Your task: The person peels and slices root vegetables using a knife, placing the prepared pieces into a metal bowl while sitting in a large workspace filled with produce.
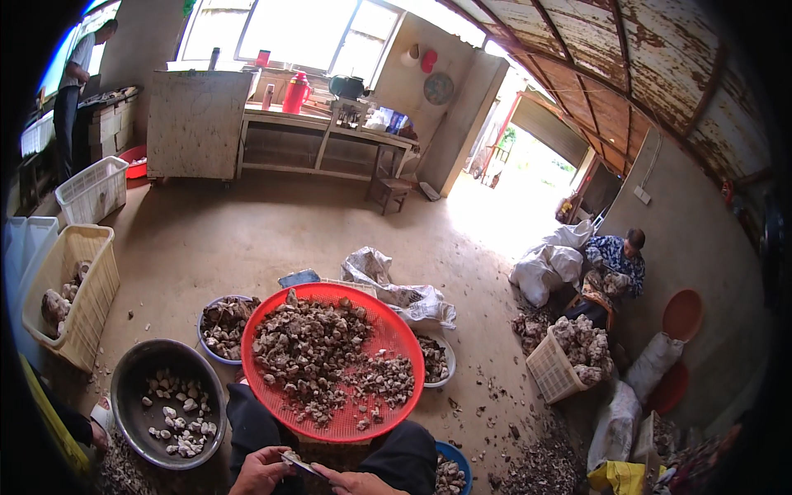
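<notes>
In my left hand is a small pale lump, pinched between thumb and fingers over my lap. My right hand grips a small knife, its blade against or very near the lump. A round red perforated plastic tray rests before me, around my knees, heaped with brown, rough lumps. To the left, a dark metal basin on the floor contains whitish lumps. Beside my right leg, a blue basin holds more lumps, partly hidden by the leg.
Bowls of brown pieces flank the tray, with a white sack behind. Crates line the left. At right, a seated person works near a full crate; another person stands far left. Scraps litter the floor.
</notes>
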{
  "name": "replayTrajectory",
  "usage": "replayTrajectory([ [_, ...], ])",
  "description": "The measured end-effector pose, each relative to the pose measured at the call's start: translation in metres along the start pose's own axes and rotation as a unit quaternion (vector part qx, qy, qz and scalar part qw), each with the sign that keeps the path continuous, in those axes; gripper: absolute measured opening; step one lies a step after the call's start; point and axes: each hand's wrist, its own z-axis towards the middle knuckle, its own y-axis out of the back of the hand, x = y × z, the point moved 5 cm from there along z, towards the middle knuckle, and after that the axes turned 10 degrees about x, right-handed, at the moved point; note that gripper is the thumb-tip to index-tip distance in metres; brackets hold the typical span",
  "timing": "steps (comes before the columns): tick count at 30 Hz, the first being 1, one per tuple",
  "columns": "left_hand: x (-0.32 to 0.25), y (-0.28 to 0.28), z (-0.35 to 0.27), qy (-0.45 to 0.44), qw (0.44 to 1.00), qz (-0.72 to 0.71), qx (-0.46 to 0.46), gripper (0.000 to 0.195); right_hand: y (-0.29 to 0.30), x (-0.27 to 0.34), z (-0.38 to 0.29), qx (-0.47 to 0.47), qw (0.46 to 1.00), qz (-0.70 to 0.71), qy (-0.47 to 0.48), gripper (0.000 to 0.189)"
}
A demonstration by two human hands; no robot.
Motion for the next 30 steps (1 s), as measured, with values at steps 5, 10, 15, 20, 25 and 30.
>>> replayTrajectory([
  [5,0.001,-0.001,-0.001,-0.005,1.0,-0.018,0.001,0.035,0.0,0.002,0.0,-0.022,0.999,0.001,0.025,0.067],
  [10,0.008,0.005,-0.002,-0.018,1.0,0.005,-0.007,0.038,-0.004,0.0,0.001,0.0,1.0,0.003,0.019,0.066],
  [15,0.012,0.009,-0.001,0.003,0.999,0.022,-0.039,0.04,-0.02,-0.018,-0.005,0.014,0.999,0.042,0.031,0.078],
  [20,-0.006,-0.001,0.0,0.01,0.987,0.159,-0.032,0.042,-0.008,-0.012,0.0,-0.016,0.998,0.062,0.022,0.071],
  [25,-0.011,-0.003,0.003,0.0,0.997,0.077,-0.026,0.033,0.016,0.001,-0.001,-0.016,0.983,0.179,0.022,0.064],
  [30,0.01,0.013,0.002,-0.023,0.998,-0.054,-0.007,0.041,0.007,-0.011,-0.007,0.128,0.878,0.453,-0.09,0.055],
])
